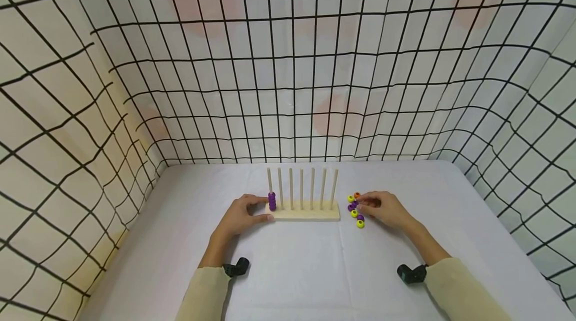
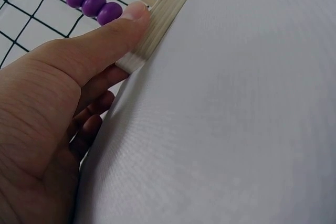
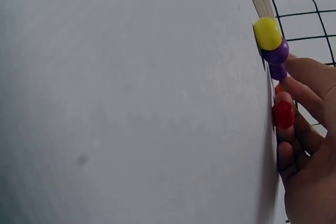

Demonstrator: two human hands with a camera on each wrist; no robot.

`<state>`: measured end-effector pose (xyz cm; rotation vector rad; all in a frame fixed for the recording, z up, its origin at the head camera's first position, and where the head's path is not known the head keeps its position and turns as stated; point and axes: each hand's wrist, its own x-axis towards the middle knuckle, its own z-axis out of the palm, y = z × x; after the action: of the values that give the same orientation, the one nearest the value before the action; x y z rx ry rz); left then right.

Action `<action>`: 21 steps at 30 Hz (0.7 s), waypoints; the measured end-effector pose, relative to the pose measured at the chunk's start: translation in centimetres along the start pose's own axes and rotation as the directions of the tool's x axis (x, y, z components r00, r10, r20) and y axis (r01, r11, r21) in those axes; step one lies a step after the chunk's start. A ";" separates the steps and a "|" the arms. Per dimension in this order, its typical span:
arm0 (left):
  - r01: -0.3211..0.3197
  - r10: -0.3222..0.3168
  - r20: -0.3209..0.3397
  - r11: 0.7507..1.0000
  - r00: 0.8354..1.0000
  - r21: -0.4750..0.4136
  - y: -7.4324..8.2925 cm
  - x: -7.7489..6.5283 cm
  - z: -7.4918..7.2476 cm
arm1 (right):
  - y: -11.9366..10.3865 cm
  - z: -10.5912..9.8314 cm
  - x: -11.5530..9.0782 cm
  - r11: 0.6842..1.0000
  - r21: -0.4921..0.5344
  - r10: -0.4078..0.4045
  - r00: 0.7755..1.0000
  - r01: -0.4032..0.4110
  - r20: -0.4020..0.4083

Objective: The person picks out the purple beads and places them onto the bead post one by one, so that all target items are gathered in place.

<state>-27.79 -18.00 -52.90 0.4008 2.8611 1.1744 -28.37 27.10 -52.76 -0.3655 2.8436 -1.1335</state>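
Observation:
A pale wooden peg stand [image 1: 306, 215] with several upright pegs is on the white table. Several purple beads [image 1: 272, 201] are stacked on its leftmost peg; the left wrist view shows these purple beads [image 2: 93, 4] too. My left hand [image 1: 240, 216] grips the stand's left end, thumb at the front edge. Right of the stand, my right hand [image 1: 382, 208] has thumb and index fingertips at a purple bead [image 1: 355, 203], seemingly pinching it. Around it lie yellow beads [image 1: 360, 223], more purple ones and an orange bead [image 1: 357, 195]. By the right fingers is a red bead [image 3: 283, 115].
A black wire grid [image 1: 292, 86] stands behind the table and along both sides. White cloth [image 1: 297, 271] covers the table. Each wrist wears a black device, such as the right wrist camera [image 1: 411, 274].

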 end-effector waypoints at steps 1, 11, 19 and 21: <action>0.000 0.000 0.001 1.000 1.000 0.002 0.0 0.0 0.0 | 0.0 0.1 0.0 1.000 -0.002 -0.003 1.000 0.003 0.003; -0.004 0.004 -0.001 1.000 1.000 0.008 -0.2 0.1 0.2 | 0.0 0.5 0.1 0.999 -0.040 -0.011 1.000 0.011 -0.002; 0.009 -0.009 0.002 1.000 1.000 -0.018 0.3 0.0 -0.1 | -0.4 0.4 0.1 0.998 -0.054 -0.014 1.000 0.014 -0.002; 0.021 -0.021 0.003 0.999 1.000 -0.028 0.4 0.0 -0.1 | -0.4 0.4 0.1 0.999 -0.053 -0.010 1.000 0.010 0.000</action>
<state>-27.73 -17.78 -52.58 0.3699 2.8362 1.2079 -28.35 26.56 -52.76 -0.3838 2.8800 -1.0613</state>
